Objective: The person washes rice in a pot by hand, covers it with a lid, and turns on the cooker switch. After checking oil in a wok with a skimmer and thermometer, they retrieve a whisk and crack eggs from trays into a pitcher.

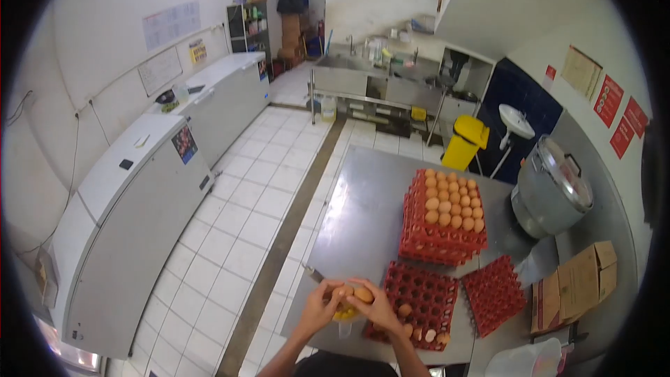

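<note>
The left hand (321, 305) and right hand (377, 309) pinch a brown egg (363, 294) over a clear container (345, 330) already holding yellow yolk (345, 314). The near red tray (427, 295) holds only a few eggs or shells; the far stack (410, 237) looks full on top.

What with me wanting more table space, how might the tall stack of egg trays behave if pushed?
The stack of red egg trays would probably feel heavy, being several layers deep with eggs across the top. It may slide on the smooth metal table. Jolts could crack the eggs, which sit uncovered.
</note>
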The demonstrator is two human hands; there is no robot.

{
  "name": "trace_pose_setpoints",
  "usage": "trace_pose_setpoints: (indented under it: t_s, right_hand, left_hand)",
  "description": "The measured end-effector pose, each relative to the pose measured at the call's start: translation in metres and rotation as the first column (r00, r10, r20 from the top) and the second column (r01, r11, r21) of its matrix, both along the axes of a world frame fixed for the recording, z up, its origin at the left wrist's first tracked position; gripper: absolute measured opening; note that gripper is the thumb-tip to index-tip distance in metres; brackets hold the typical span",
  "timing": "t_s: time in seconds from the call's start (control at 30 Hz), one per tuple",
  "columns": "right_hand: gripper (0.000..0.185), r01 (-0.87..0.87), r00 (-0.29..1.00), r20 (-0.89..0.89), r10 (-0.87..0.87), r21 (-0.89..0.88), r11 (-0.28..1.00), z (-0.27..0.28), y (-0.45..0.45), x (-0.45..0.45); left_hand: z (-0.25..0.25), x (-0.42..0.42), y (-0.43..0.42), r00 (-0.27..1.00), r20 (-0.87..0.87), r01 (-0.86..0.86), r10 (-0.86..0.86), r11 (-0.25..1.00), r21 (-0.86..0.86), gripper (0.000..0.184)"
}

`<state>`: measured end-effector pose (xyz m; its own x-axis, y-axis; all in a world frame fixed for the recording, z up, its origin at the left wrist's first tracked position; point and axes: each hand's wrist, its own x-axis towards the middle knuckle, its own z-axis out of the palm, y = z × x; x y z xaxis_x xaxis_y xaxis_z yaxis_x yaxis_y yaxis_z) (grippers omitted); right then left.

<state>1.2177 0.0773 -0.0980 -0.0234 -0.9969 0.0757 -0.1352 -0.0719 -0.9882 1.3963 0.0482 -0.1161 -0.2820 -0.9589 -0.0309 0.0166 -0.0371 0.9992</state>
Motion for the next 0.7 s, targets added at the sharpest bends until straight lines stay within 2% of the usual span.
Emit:
trace_pose_setpoints:
  t_s: [0.07, 0.1, 0.2, 0.27, 0.33, 0.4, 0.47, 0.5, 0.53, 0.57, 0.6, 0.67, 0.7]
  right_hand:
    - [0.040, -0.091, 0.995, 0.030, 0.091, -0.022, 0.996, 0.004, 0.001, -0.003]
    - [0.040, -0.073, 0.996, 0.043, 0.072, 0.016, 0.997, 0.004, 0.002, -0.004]
    - [0.035, -0.095, 0.995, -0.023, 0.095, -0.001, 0.996, 0.003, 0.003, -0.011]
    - [0.035, -0.122, 0.986, -0.112, 0.128, 0.055, 0.991, 0.003, 0.003, -0.012]
    - [0.034, -0.103, 0.991, -0.076, 0.107, 0.055, 0.993, -0.014, 0.002, -0.013]
    - [0.033, -0.093, 0.995, -0.039, 0.095, 0.057, 0.994, -0.028, 0.002, -0.013]
    - [0.036, -0.042, 0.992, -0.129, 0.015, -0.207, 0.977, -0.032, -0.001, -0.015]
    - [0.036, -0.043, 0.992, -0.123, 0.018, -0.199, 0.979, -0.025, 0.000, -0.014]
    - [0.037, -0.042, 0.969, -0.248, -0.012, -0.212, 0.976, -0.017, 0.003, -0.014]
    - [0.039, -0.040, 0.929, -0.367, -0.047, -0.226, 0.973, -0.009, 0.004, -0.015]
    - [0.039, -0.033, 0.932, -0.359, -0.048, -0.215, 0.976, -0.005, 0.004, -0.015]
    - [0.039, -0.071, 0.918, -0.391, -0.066, -0.325, 0.943, 0.001, 0.002, -0.019]
    - [0.039, -0.058, 0.920, -0.386, -0.074, -0.318, 0.946, 0.001, 0.001, -0.020]
  left_hand:
    - [0.022, 0.005, 0.001, 0.988, 0.059, 0.147, -0.145, 0.988, -0.041, 0.041]
    - [0.027, 0.007, 0.001, 0.984, 0.063, 0.165, -0.164, 0.986, -0.001, 0.041]
    - [0.024, 0.009, 0.001, 0.967, 0.134, 0.224, -0.218, 0.974, -0.030, 0.039]
    - [0.021, 0.008, -0.002, 0.956, 0.224, 0.218, -0.192, 0.971, -0.100, 0.038]
    - [0.021, 0.009, -0.004, 0.940, 0.264, 0.244, -0.214, 0.966, -0.087, 0.039]
    - [0.023, 0.008, -0.006, 0.921, 0.332, 0.291, -0.206, 0.928, -0.232, 0.041]
    - [0.037, 0.011, -0.007, 0.906, 0.372, 0.312, -0.201, 0.912, -0.266, 0.043]
    - [0.045, 0.011, -0.007, 0.892, 0.406, 0.338, -0.200, 0.892, -0.302, 0.046]
    - [0.052, 0.011, -0.008, 0.889, 0.410, 0.339, -0.203, 0.894, -0.292, 0.046]
    - [0.059, 0.009, -0.011, 0.864, 0.479, 0.368, -0.155, 0.844, -0.390, 0.047]
    - [0.063, 0.010, -0.011, 0.836, 0.540, 0.403, -0.103, 0.782, -0.475, 0.048]
    - [0.067, 0.008, -0.013, 0.811, 0.579, 0.431, -0.086, 0.757, -0.491, 0.049]
    - [0.068, 0.007, -0.012, 0.791, 0.608, 0.453, -0.061, 0.728, -0.515, 0.049]
